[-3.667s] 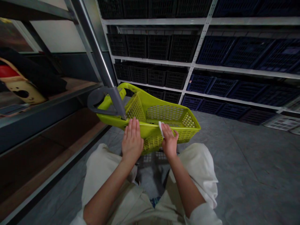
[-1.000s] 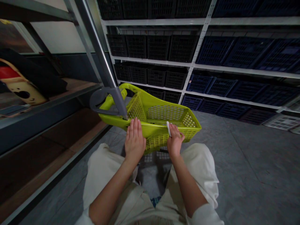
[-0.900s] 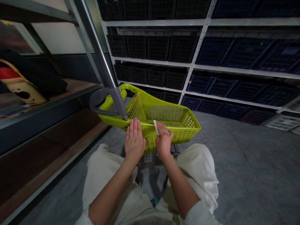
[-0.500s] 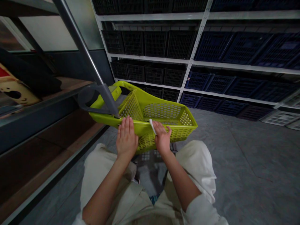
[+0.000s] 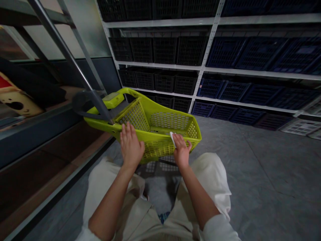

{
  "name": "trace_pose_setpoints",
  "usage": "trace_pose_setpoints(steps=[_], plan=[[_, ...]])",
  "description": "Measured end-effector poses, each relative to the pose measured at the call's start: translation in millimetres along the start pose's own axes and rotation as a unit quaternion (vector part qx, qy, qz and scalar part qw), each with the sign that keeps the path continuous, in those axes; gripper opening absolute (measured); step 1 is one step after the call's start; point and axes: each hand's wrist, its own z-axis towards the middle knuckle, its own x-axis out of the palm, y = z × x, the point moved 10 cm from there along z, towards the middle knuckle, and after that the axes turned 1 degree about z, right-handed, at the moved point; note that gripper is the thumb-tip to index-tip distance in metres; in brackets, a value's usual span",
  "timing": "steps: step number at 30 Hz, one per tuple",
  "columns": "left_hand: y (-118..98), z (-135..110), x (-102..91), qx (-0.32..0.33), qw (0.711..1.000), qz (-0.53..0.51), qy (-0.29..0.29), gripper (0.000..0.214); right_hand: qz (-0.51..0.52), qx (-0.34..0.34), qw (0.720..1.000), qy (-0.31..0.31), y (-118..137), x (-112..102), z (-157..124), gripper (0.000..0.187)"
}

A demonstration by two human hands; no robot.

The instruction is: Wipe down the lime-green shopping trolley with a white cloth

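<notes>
A lime-green plastic shopping basket cart (image 5: 170, 134) with mesh sides stands tilted before my knees. From its left end a grey metal pole handle (image 5: 62, 43) slants up to the top left. Fingers together and stretched out, my left hand (image 5: 131, 144) rests flat against the cart's near rim, holding nothing. Farther right, my right hand (image 5: 182, 150) presses a folded white cloth or wipe (image 5: 172, 138) against the near side, just below the rim. Most of the cloth is hidden beneath those fingers.
Behind the cart is a white metal rack (image 5: 160, 63) filled with black crates (image 5: 165, 50) and blue crates (image 5: 225, 50). A wooden-floored shelf (image 5: 62, 147) runs along the left, carrying a yellow cartoon-faced item (image 5: 21, 100). Grey floor (image 5: 250, 167) lies to the right.
The cart has shifted left, with its pole handle leaning farther left. My right hand and the cloth have slid right along the rim. My left hand has moved slightly left.
</notes>
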Motion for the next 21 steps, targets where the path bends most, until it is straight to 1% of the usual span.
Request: trace_pose_setpoints(steps=[2, 4, 5, 7, 9, 12, 17, 19, 21], plan=[[-26.6, -5.7, 20.5, 0.046, 0.998, 0.000, 0.048, 0.078, 0.009, 0.004, 1.000, 0.002, 4.4, 3.8, 1.0, 0.080], [-56.8, -15.0, 43.5, 0.106, 0.989, -0.010, 0.103, 0.078, 0.011, 0.001, 1.000, 0.006, 9.1, 7.0, 1.9, 0.080], [-69.4, -19.2, 52.5, 0.129, 0.984, -0.016, 0.120, 0.078, 0.010, -0.003, 1.000, 0.010, 11.5, 8.5, 2.2, 0.079], [-89.0, -25.0, 65.6, 0.168, 0.976, -0.032, 0.133, 0.081, 0.009, -0.013, 1.000, 0.017, 16.1, 11.2, 3.0, 0.078], [-101.4, -28.1, 74.9, 0.203, 0.968, -0.048, 0.138, 0.085, 0.011, -0.021, 0.999, 0.024, 19.9, 13.3, 4.1, 0.076], [-105.5, -28.3, 84.1, 0.225, 0.963, -0.056, 0.135, 0.084, 0.013, -0.026, 0.999, 0.029, 23.2, 14.8, 6.5, 0.076], [-100.7, -27.3, 89.7, 0.203, 0.971, -0.038, 0.121, 0.083, 0.002, -0.039, 0.999, 0.033, 24.6, 13.8, 8.9, 0.077], [-100.6, -27.7, 89.8, 0.196, 0.973, -0.037, 0.119, 0.085, -0.003, -0.045, 0.998, 0.033, 19.7, 11.8, 7.2, 0.078], [-100.7, -28.1, 89.9, 0.192, 0.973, -0.039, 0.119, 0.087, -0.012, -0.039, 0.999, 0.021, 5.6, 6.9, 3.3, 0.080]])
